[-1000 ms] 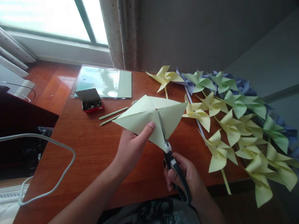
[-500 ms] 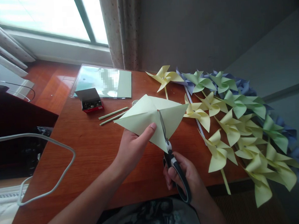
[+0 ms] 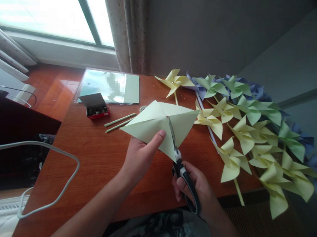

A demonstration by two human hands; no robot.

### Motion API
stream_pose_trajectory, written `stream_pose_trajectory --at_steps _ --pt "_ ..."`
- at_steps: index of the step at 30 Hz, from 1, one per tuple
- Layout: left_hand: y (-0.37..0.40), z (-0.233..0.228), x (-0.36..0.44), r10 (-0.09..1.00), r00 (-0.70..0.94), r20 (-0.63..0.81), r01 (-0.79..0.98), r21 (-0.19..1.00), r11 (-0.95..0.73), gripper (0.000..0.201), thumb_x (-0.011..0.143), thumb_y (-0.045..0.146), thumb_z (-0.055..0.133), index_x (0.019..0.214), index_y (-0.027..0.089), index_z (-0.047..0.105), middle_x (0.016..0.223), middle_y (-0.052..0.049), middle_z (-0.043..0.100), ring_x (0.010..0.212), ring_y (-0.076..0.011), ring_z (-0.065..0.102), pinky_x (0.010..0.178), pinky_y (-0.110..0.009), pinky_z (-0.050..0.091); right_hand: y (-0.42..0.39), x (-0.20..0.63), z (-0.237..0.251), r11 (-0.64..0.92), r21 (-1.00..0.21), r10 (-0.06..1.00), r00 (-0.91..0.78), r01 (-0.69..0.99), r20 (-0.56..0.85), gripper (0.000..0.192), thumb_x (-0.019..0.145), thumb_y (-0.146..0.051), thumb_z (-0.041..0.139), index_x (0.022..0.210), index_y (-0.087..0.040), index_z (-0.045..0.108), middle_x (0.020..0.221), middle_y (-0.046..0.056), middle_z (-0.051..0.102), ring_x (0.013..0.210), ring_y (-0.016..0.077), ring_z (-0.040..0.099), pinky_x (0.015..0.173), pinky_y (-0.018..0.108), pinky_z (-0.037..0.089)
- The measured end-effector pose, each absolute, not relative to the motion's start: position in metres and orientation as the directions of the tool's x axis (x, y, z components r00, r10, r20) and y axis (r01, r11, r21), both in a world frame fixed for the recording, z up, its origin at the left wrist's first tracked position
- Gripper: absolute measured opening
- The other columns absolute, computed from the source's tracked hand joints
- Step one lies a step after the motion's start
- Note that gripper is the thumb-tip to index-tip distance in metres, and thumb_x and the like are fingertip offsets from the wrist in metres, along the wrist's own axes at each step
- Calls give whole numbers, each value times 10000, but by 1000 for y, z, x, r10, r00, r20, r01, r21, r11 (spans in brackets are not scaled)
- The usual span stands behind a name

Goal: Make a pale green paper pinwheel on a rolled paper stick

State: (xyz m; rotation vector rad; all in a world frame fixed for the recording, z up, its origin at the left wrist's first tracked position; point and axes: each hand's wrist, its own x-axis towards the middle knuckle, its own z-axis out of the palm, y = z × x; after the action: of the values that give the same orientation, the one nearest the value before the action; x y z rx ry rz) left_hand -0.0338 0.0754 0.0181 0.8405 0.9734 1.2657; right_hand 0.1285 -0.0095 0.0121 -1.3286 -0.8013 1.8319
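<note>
Standing nr window [image 3: 39, 18] w/ curtain [image 3: 131, 30]: brown tbl [image 3: 94, 165], scissors [image 3: 178, 156] & paper [image 3: 145, 121] above.

The paper sheet [image 3: 141, 120] is at centre, scissors [image 3: 191, 191] at its lower right; left of it, two sticks [image 3: 120, 120], then a box [image 3: 100, 113]; behind that, a folder [image 3: 92, 87] on the table [image 3: 86, 173]; pinwheels [image 3: 231, 159] along the right; window [image 3: 36, 17] upper left.

The paper sheet [image 3: 145, 121] is pale yellow-green; the scissors [image 3: 191, 188] are black and white with grey blades. Pinwheels [image 3: 231, 160] are yellow, green or violet-blue. The table [image 3: 92, 179] is reddish brown, the cable [image 3: 58, 198] white, the curtain [image 3: 128, 31] pale and speckled.
</note>
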Motion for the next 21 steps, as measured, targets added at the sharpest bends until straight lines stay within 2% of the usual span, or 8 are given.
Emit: stream_pose_trajectory --at_steps 4,12,18,21 --pt "75 19 -34 990 34 -133 -380 915 136 393 886 299 729 1256 170 699 1076 -85 781 1073 -268 701 896 -343 574 -9 128 13 -543 -817 838 -191 -192 -512 528 724 -606 824 872 -188 538 640 -46 560 507 71 493 494 184 397" --pt "75 19 -33 988 13 -154 -393 908 146 346 843 290 758 1164 162 735 1030 -92 790 1083 -294 702 904 -364 574 -9 127 15 -543 -816 838 -197 -200 -509 523 714 -604 828 861 -198 533 643 -43 557 519 85 487 509 206 441" --pt "77 22 -35 986 -26 -163 -417 899 138 314 819 292 782 1098 152 751 1140 -106 767 1117 -300 691 970 -380 548 -12 129 10 -550 -812 832 -215 -195 -512 517 692 -572 859 849 -195 542 637 -31 601 512 91 525 499 203 463" --pt "80 24 -37 985 -95 -144 -439 894 88 312 819 299 782 1092 153 751 1159 -102 761 1164 -306 671 1019 -389 524 -16 132 4 -583 -792 808 -230 -184 -542 542 644 -566 891 841 -188 555 630 -29 625 501 86 536 483 192 456"
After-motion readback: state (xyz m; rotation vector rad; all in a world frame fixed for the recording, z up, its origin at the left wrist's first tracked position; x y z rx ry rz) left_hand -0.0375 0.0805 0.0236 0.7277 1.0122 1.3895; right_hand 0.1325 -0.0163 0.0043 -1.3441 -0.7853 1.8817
